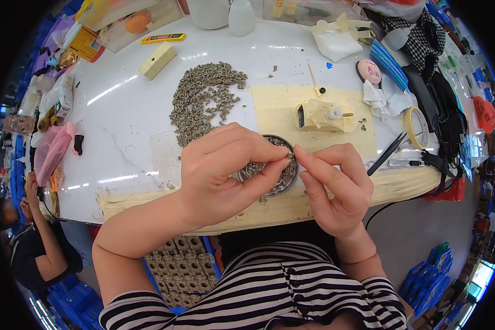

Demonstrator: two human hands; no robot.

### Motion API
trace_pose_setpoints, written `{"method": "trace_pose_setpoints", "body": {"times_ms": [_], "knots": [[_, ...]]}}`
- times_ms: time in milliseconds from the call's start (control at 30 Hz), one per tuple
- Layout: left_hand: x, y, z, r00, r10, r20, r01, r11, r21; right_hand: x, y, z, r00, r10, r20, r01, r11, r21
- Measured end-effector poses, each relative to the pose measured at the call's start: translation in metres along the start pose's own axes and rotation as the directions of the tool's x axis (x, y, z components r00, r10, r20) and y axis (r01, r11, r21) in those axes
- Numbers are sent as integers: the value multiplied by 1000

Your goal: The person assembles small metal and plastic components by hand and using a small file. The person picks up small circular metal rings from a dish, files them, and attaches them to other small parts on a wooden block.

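My left hand (225, 170) is closed in a pinch on a small metal part (290, 156), mostly hidden by the fingertips. My right hand (338, 187) comes close from the other side. Its index fingertip is at the part, while the thumb stands apart from the index finger with nothing visible between them. Beneath both hands is a round metal dish (296, 179) holding several small shiny parts, partly covered by my left hand. Behind my left hand, a wide heap of small metal parts (203, 91) is spread over the white table.
A tape-wrapped block (327, 115) stands on beige paper (269, 104) beyond the dish. Tweezers (386, 154) and a tape roll (417, 127) lie to the right. A cream block (158, 60) and a yellow cutter (163, 38) lie far left. Another person's arm (47, 242) shows at left.
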State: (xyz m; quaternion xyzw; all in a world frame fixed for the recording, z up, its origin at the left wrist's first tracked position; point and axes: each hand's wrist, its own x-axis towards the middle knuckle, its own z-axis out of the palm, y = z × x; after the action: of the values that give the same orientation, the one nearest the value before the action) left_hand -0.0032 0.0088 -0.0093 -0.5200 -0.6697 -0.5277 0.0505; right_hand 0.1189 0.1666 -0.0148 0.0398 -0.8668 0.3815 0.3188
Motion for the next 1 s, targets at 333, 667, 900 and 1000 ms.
{"method": "trace_pose_setpoints", "body": {"times_ms": [333, 667, 900, 1000], "knots": [[0, -1, 0, 1000, 3, 3, -3, 1000, -8, 3, 0, -8, 998, 3, -56, -6, 998, -58], [0, 1, 2, 1000, -15, 4, 15, 1000, -7, 26, 30, -32, 977, 46, -206, -127, 907, -402], [-1, 1, 0, 998, -65, 18, 66, 997, -47, 22, 23, -32, 961, -42, -274, -71, 919, -388], [-2, 2, 0, 992, -127, 15, 128, 988, -92, 17, 8, -28, 938, -40, -345, -24, 983, -181]]}}
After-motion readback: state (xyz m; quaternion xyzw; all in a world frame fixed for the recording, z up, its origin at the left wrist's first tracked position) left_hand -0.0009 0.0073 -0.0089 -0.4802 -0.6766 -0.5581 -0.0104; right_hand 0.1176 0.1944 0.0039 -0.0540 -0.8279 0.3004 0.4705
